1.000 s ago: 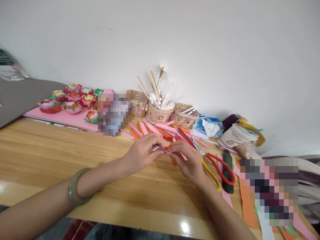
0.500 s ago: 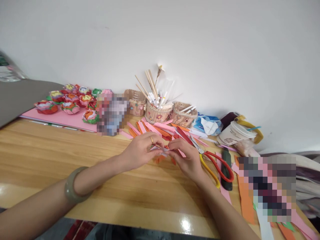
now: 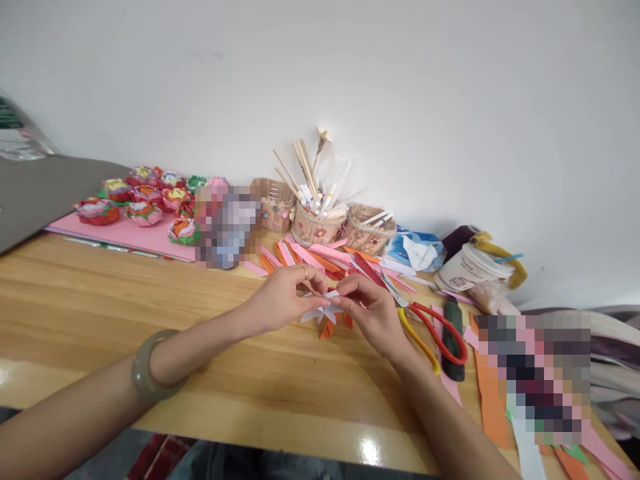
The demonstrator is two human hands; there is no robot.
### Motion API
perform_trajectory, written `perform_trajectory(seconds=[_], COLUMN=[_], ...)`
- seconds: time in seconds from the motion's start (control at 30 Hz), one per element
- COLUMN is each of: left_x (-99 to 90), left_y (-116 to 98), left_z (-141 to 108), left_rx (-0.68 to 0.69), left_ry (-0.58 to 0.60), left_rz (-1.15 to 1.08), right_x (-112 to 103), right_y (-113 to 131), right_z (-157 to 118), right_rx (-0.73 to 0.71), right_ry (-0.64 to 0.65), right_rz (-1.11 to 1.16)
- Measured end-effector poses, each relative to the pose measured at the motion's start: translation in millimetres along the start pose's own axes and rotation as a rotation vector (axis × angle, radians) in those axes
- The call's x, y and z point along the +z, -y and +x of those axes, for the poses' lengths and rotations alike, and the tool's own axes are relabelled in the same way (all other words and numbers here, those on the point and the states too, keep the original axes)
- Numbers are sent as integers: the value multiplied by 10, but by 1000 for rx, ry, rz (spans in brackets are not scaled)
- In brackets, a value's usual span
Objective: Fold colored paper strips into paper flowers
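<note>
Between my fingertips, above the wooden table, is a folded paper flower (image 3: 326, 312) with white petals and orange points beneath. My left hand (image 3: 285, 298) pinches its left side, with a ring on one finger and a bangle on the wrist. From the right, my right hand (image 3: 369, 311) pinches the white paper near the centre. Just behind both hands lies a heap of folded pink and orange paper strips (image 3: 313, 255). Red-and-yellow-handled scissors (image 3: 440, 327) rest right beside my right hand, their blades toward the heap.
Finished paper flowers (image 3: 143, 215) sit on pink sheets at the left. Decorated baskets (image 3: 320, 225) with sticks and pens line the wall. A tissue pack (image 3: 413, 248), a paper cup (image 3: 470, 267), a dark green tool (image 3: 453, 340) and orange paper strips (image 3: 493, 400) are on the right.
The paper flower has turned, so its white petals and orange points show more. Both hands stay close together, their fingers slightly shifted on the paper.
</note>
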State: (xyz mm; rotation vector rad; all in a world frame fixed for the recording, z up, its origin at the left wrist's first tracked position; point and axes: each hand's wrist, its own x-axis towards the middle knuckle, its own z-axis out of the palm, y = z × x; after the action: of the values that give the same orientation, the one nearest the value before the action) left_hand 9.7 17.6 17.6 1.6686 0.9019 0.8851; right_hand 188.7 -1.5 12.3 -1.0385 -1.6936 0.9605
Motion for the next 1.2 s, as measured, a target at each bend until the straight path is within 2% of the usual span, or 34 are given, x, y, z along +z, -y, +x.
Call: perform_trajectory(seconds=[0.23, 0.4, 0.5, 0.57, 0.7, 0.73, 0.8, 0.9, 0.97, 1.2], left_x=[28, 21, 30, 41, 50, 50, 47, 40, 33, -2], left_y=[74, 77, 79, 87, 107, 112, 121, 131, 138, 189], left_z=[27, 28, 21, 11, -23, -29, -33, -8, 23, 119], left_rx=[-106, -92, -17, 51, 267, 298, 270, 112, 31, -227], left_ry=[8, -34, -35, -48, -109, -117, -127, -141, -135, -7], left_rz=[-152, -169, -124, -55, 178, 219, 235, 140, 61, -229], right_x=[18, 17, 30, 40, 57, 61, 64, 55, 45, 20], right_y=[-13, 19, 19, 15, 4, 3, 4, 2, -8, -61], right_z=[-15, -17, -33, -54, -89, -90, -77, -35, -11, -2], right_rx=[66, 28, -65, -178, -381, -371, -250, 31, 146, 256], right_ry=[6, -4, -18, -33, -72, -81, -81, -27, 11, 41], right_rz=[-18, -142, -269, -413, -689, -687, -566, -313, -208, -143])
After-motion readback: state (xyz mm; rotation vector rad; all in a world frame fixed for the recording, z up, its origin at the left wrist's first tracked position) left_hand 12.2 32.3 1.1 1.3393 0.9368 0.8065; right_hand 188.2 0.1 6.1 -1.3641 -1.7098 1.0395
